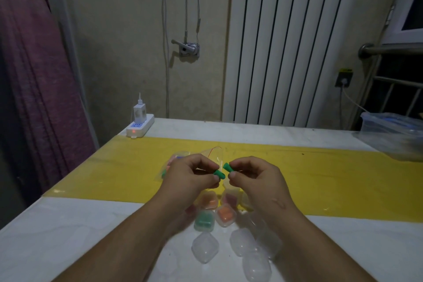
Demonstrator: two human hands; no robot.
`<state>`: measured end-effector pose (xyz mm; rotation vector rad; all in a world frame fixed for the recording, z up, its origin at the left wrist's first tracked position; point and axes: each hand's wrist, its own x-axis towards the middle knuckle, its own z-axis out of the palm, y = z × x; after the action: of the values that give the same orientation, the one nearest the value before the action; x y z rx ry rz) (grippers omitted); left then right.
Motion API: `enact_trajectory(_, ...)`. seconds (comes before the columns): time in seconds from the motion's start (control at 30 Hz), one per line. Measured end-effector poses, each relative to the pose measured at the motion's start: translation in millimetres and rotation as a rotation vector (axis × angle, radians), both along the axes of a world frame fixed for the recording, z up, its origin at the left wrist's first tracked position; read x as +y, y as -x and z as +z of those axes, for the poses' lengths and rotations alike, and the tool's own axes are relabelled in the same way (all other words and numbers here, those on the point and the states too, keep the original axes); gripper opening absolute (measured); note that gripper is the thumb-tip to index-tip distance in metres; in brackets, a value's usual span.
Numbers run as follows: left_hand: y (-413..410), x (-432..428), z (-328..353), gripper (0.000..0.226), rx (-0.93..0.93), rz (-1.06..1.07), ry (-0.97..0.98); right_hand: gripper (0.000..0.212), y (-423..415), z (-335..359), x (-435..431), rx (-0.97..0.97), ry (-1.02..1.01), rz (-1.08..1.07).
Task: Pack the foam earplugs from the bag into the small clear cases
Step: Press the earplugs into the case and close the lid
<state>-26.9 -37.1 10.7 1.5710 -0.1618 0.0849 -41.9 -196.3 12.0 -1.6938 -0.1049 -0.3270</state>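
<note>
My left hand (191,175) pinches one green foam earplug (219,174) and my right hand (253,176) pinches a second green earplug (227,166), both held above the table with their tips almost meeting. Behind the hands lies the clear bag (176,162) with several coloured earplugs inside, partly hidden by my left hand. Below the hands sit small clear cases: one with green earplugs (204,222), one with orange ones (226,215), others with pale orange (209,200) and pink (230,198) ones. Empty clear cases (205,247) lie nearer me.
A yellow strip (343,178) runs across the white table (68,231). A white power strip with a charger (140,125) sits at the far left corner. A clear plastic box (393,130) stands at the far right. A radiator lines the wall behind.
</note>
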Motion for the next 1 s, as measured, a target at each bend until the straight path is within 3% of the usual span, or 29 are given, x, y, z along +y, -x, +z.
enact_trajectory(0.37,-1.7,-1.5,-3.8,0.029,-0.062,-0.014,-0.002,0.024,-2.3,-3.0,3.0,-0.009,0.032,0.019)
enact_trajectory(0.53,1.6,-2.8,-3.9,0.026,0.010,-0.054,0.079,0.019,-1.4,-4.2,5.5,0.018,0.018,0.038)
enact_trajectory(0.67,0.0,-2.2,-0.8,0.024,-0.175,0.029,-0.380,0.019,-6.0,-3.1,-3.4,-0.005,0.068,-0.073)
enact_trajectory(0.8,9.6,-7.5,1.9,0.010,-0.427,-0.165,-0.784,0.020,-11.3,-2.8,-12.4,-0.012,0.049,-0.150)
enact_trajectory(0.9,13.3,-14.0,2.2,0.037,-0.545,-0.339,-1.007,0.021,-13.1,-3.7,-15.0,-0.009,0.046,-0.184)
enact_trajectory(1.0,14.4,-15.2,0.8,0.041,-0.560,-0.453,-1.124,0.021,-13.8,-4.5,-17.1,-0.003,0.052,-0.206)
